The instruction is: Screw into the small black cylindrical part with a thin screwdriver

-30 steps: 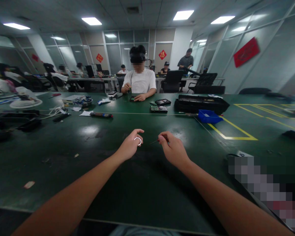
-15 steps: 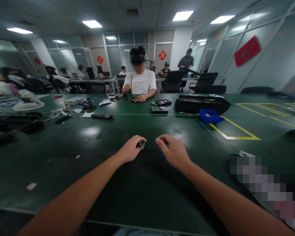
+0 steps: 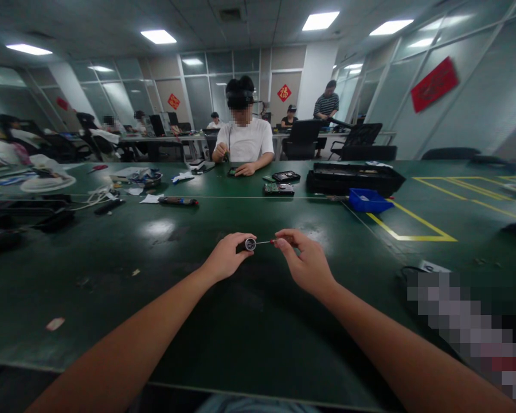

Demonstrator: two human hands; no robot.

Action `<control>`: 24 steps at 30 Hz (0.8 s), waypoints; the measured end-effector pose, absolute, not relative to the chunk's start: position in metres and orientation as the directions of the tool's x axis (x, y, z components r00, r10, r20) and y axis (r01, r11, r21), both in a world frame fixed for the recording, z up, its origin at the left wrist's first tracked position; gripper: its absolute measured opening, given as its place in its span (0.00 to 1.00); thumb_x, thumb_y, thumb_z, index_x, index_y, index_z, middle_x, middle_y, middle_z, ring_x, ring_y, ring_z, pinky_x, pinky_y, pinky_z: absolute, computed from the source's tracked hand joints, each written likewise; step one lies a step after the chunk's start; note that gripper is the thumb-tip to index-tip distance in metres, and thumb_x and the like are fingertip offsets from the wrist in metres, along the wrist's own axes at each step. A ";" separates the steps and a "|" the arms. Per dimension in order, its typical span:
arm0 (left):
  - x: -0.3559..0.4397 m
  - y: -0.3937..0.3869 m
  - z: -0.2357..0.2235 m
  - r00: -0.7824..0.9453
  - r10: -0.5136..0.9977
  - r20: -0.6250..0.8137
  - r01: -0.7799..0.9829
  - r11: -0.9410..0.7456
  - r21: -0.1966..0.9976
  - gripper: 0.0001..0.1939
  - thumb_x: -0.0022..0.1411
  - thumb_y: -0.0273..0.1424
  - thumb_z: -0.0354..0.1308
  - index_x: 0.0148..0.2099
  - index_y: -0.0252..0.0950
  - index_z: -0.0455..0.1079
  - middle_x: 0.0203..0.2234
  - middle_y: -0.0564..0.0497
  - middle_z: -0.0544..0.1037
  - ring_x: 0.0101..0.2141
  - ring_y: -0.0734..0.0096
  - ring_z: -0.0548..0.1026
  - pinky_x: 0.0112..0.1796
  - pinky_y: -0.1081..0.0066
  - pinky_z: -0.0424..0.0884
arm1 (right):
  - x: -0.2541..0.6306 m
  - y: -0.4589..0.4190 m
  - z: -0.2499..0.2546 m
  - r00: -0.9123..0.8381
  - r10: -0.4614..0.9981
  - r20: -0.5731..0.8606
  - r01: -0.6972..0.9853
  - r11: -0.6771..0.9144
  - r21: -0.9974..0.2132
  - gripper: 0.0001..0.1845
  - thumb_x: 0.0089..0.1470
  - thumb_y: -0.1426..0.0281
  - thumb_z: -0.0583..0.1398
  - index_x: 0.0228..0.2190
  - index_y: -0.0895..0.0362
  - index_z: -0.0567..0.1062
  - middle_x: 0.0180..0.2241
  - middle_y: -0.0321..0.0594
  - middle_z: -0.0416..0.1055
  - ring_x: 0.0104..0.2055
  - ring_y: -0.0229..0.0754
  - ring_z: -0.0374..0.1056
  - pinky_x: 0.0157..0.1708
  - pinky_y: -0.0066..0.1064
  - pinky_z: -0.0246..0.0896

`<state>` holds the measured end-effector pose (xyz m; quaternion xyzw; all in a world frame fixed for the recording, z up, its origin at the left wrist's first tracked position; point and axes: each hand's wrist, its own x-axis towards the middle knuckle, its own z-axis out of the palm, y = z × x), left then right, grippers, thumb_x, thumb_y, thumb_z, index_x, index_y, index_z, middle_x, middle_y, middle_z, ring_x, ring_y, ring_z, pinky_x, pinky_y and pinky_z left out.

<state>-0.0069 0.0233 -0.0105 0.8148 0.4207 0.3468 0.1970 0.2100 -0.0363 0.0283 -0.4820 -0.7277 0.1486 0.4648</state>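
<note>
My left hand is closed around a small dark cylinder with a silver ring end, held just above the green table. My right hand pinches a thin metal bit with a red collar, whose tip points left into the cylinder's open end. The two hands are a few centimetres apart in the middle of the view. Both forearms reach in from the bottom edge.
Across the table a person in a white shirt works on small parts. A long black case, a blue tray, circuit boards and a dark tool lie beyond. Cables and clutter sit at left. Yellow floor-tape lines mark the right.
My left hand has turned the cylinder so its ring end faces right. My right hand has moved the thin bit leftward until its tip meets the cylinder's end.
</note>
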 end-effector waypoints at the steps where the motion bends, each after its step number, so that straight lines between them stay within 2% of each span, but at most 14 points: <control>1: -0.007 0.023 -0.011 0.410 0.822 0.396 0.548 -0.569 0.613 0.19 0.59 0.27 0.63 0.53 0.42 0.72 0.48 0.51 0.76 0.50 0.63 0.71 0.53 0.61 0.64 | 0.210 -0.036 0.028 -0.103 0.842 0.530 0.570 0.487 -0.662 0.12 0.62 0.65 0.55 0.43 0.55 0.73 0.37 0.41 0.79 0.39 0.43 0.74 0.40 0.35 0.65; 8: -0.007 0.023 -0.010 0.414 0.818 0.399 0.554 -0.574 0.603 0.19 0.59 0.28 0.62 0.53 0.43 0.71 0.47 0.52 0.76 0.49 0.63 0.72 0.52 0.62 0.64 | 0.210 -0.033 0.028 -0.055 0.851 0.521 0.604 0.444 -0.662 0.12 0.62 0.64 0.54 0.42 0.56 0.74 0.37 0.42 0.79 0.39 0.44 0.74 0.39 0.35 0.65; 14: -0.008 0.022 -0.008 0.412 0.825 0.387 0.566 -0.564 0.601 0.20 0.59 0.28 0.62 0.54 0.42 0.71 0.49 0.51 0.76 0.50 0.62 0.72 0.53 0.61 0.64 | 0.211 -0.035 0.032 -0.071 0.855 0.514 0.658 0.427 -0.620 0.14 0.61 0.60 0.56 0.38 0.55 0.77 0.32 0.40 0.78 0.34 0.43 0.73 0.35 0.34 0.64; 21: -0.010 0.024 -0.010 0.408 0.829 0.383 0.581 -0.559 0.592 0.20 0.60 0.29 0.62 0.55 0.43 0.71 0.50 0.50 0.76 0.51 0.61 0.71 0.54 0.60 0.63 | 0.213 -0.035 0.030 -0.147 0.854 0.499 0.637 0.468 -0.613 0.14 0.62 0.63 0.55 0.43 0.55 0.77 0.33 0.39 0.79 0.36 0.42 0.74 0.37 0.33 0.63; 24: -0.010 0.024 -0.010 0.406 0.832 0.377 0.583 -0.554 0.595 0.20 0.60 0.30 0.61 0.56 0.43 0.70 0.49 0.50 0.76 0.51 0.60 0.71 0.53 0.59 0.64 | 0.212 -0.035 0.030 -0.140 0.849 0.509 0.658 0.464 -0.593 0.15 0.61 0.60 0.56 0.42 0.55 0.77 0.33 0.39 0.79 0.34 0.42 0.73 0.35 0.32 0.63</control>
